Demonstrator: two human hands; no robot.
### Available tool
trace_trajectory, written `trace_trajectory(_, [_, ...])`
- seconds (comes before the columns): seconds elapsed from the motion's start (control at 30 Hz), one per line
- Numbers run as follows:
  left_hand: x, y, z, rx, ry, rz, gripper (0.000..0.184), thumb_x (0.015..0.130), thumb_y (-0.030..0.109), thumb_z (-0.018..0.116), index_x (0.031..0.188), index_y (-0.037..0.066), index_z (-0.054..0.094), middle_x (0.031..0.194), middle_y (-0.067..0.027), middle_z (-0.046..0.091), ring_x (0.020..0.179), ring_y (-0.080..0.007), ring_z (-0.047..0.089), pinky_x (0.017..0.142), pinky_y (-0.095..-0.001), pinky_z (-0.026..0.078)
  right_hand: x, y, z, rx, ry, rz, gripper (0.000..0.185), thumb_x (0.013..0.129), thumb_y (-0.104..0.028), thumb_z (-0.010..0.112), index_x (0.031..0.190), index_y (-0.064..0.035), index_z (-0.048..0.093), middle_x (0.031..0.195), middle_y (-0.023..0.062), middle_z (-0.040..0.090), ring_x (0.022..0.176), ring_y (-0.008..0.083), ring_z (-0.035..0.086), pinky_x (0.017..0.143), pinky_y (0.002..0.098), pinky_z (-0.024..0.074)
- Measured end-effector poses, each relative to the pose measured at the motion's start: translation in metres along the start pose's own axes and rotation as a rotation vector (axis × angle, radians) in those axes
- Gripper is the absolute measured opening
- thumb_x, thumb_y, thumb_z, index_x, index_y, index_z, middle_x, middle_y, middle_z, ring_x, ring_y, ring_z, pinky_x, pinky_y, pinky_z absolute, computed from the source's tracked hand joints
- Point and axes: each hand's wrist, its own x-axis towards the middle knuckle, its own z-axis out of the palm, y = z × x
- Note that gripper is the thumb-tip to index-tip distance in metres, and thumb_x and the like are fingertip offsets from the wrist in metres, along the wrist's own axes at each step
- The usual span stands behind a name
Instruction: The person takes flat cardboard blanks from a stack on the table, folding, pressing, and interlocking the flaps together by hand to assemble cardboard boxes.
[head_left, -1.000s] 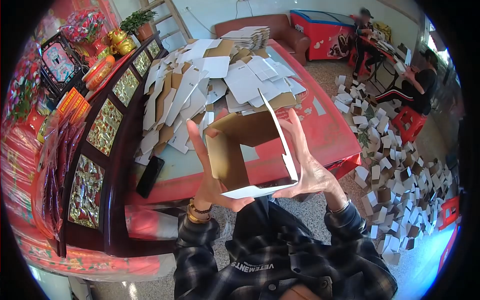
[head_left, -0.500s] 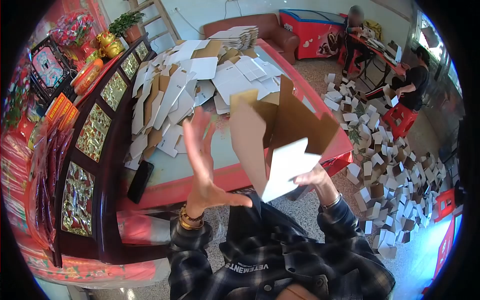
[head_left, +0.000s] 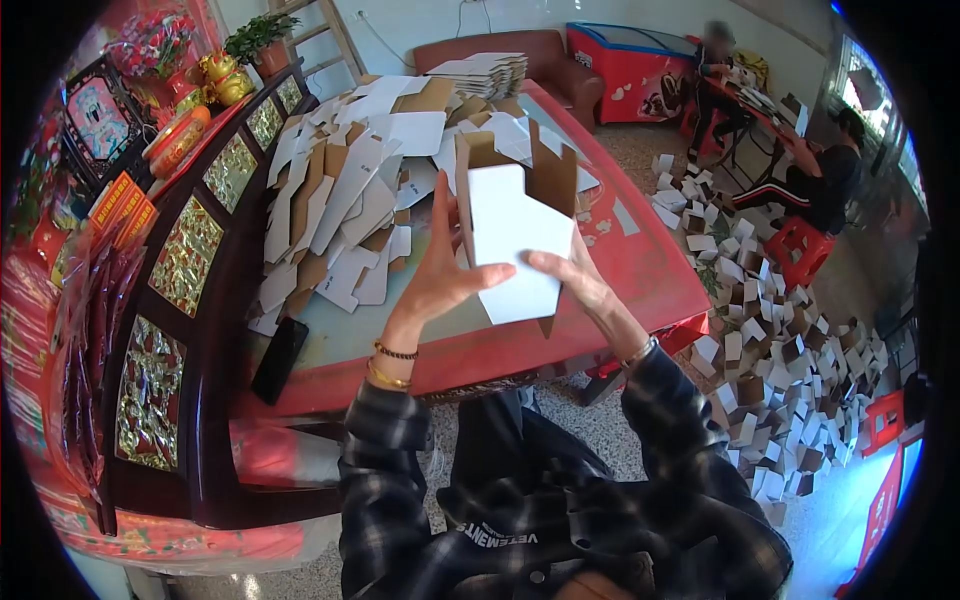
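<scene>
A white cardboard box (head_left: pixel 518 240) with a brown inside is held up over the near part of the red-edged table (head_left: pixel 640 270). My left hand (head_left: pixel 447 262) grips its left side, thumb on the white face. On the right side my right hand (head_left: pixel 580 275) holds it, its thumb also pressed on that face. Brown flaps stand up at the box's top. Behind it lies a heap of flat white and brown cardboard pieces (head_left: pixel 350 190). A black phone (head_left: pixel 280 361) rests at the table's left edge.
Many folded boxes (head_left: pixel 790 370) cover the floor at right, near a red stool (head_left: pixel 798 246). Two people (head_left: pixel 820 175) sit at a small table at the back right. A dark wooden panelled piece (head_left: pixel 205 370) borders the table's left side.
The box has turned so its white face shows and has moved left and up. My left hand, off the box half a second ago, has closed on it again.
</scene>
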Motion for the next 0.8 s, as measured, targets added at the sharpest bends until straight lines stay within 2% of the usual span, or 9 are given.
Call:
trace_trajectory(0.07, [0.008,-0.009,-0.015,-0.065,0.011,-0.033,0.128,0.067,0.024,0.082,0.152,0.002,-0.011,0.146,-0.0187,0.028,0.136,-0.0326,0.033,0.110,-0.0429,0.033,0.018,0.004,0.009,0.017,0.067,-0.001,0.121,0.074,-0.036,0.082,0.154,-0.0106,-0.005,0.144,0.0211,0.032,0.135,0.0333,0.036,0.112,0.0469,0.0309])
trace_trajectory(0.2, [0.011,-0.033,-0.054,-0.183,-0.031,-0.115,0.119,0.067,0.021,0.078,0.154,0.005,-0.002,0.144,-0.0144,0.031,0.131,-0.0265,0.039,0.109,-0.0396,0.034,0.047,0.016,0.009,-0.177,-0.061,-0.010,0.128,0.073,-0.042,0.083,0.153,-0.0075,-0.011,0.142,0.0234,0.032,0.130,0.0355,0.041,0.110,0.0498,0.0345])
trace_trajectory(0.23, [0.006,-0.036,-0.064,-0.211,-0.054,-0.158,0.119,0.067,0.021,0.078,0.154,0.006,-0.001,0.144,-0.0141,0.031,0.131,-0.0261,0.039,0.109,-0.0394,0.034,0.050,0.010,0.011,-0.158,-0.088,0.022,0.135,0.070,-0.042,0.085,0.152,-0.0074,-0.016,0.146,0.0247,0.029,0.135,0.0366,0.036,0.112,0.0510,0.0308])
trace_trajectory(0.33, [-0.006,-0.039,-0.077,-0.122,-0.032,-0.197,0.130,0.063,0.022,0.082,0.154,0.011,-0.010,0.143,-0.0132,0.032,0.130,-0.0265,0.040,0.109,-0.0390,0.034,0.060,0.015,0.011,-0.369,-0.179,-0.128,0.141,0.068,-0.038,0.088,0.150,-0.0072,-0.022,0.151,0.0256,0.023,0.141,0.0367,0.028,0.116,0.0513,0.0255])
trace_trajectory(0.4, [-0.013,-0.031,-0.074,0.009,-0.031,-0.136,0.137,0.061,0.021,0.084,0.153,0.014,-0.016,0.145,-0.0143,0.030,0.133,-0.0286,0.037,0.110,-0.0408,0.032,0.053,0.002,0.019,-0.516,-0.236,-0.147,0.144,0.064,-0.027,0.090,0.148,-0.0080,-0.026,0.155,0.0239,0.013,0.144,0.0362,0.022,0.119,0.0484,0.0194])
trace_trajectory(0.5, [-0.017,-0.022,-0.074,0.111,-0.071,-0.103,0.145,0.057,0.018,0.087,0.151,0.017,-0.023,0.149,-0.0165,0.026,0.141,-0.0318,0.028,0.113,-0.0440,0.028,0.050,0.009,0.020,-0.456,-0.272,-0.179,0.145,0.062,-0.028,0.089,0.148,-0.0067,-0.025,0.156,0.0250,0.007,0.145,0.0379,0.016,0.119,0.0485,0.0178])
trace_trajectory(0.63, [-0.011,-0.020,-0.067,0.229,-0.017,0.098,0.148,0.057,0.022,0.091,0.151,0.016,-0.023,0.155,-0.0211,0.016,0.146,-0.0336,0.018,0.115,-0.0462,0.024,0.046,0.032,0.012,-0.396,-0.191,-0.157,0.150,0.057,-0.034,0.090,0.147,-0.0019,-0.025,0.156,0.0280,-0.003,0.146,0.0399,0.007,0.119,0.0508,0.0161])
trace_trajectory(0.7, [-0.005,-0.025,-0.063,0.308,0.048,0.324,0.149,0.057,0.028,0.094,0.152,0.012,-0.020,0.158,-0.0241,0.009,0.147,-0.0350,0.012,0.115,-0.0475,0.025,0.046,0.040,0.004,-0.458,-0.178,-0.152,0.155,0.052,-0.041,0.092,0.147,0.0002,-0.024,0.155,0.0293,-0.007,0.146,0.0419,0.004,0.118,0.0521,0.0153])
trace_trajectory(0.8, [-0.009,-0.032,-0.048,0.316,0.185,0.543,0.145,0.059,0.033,0.092,0.152,0.009,-0.016,0.156,-0.0259,0.010,0.146,-0.0366,0.013,0.114,-0.0497,0.027,0.044,0.045,-0.010,-0.714,-0.220,-0.244,0.165,0.043,-0.053,0.093,0.146,0.0030,-0.022,0.154,0.0309,-0.010,0.145,0.0460,0.002,0.117,0.0539,0.0153])
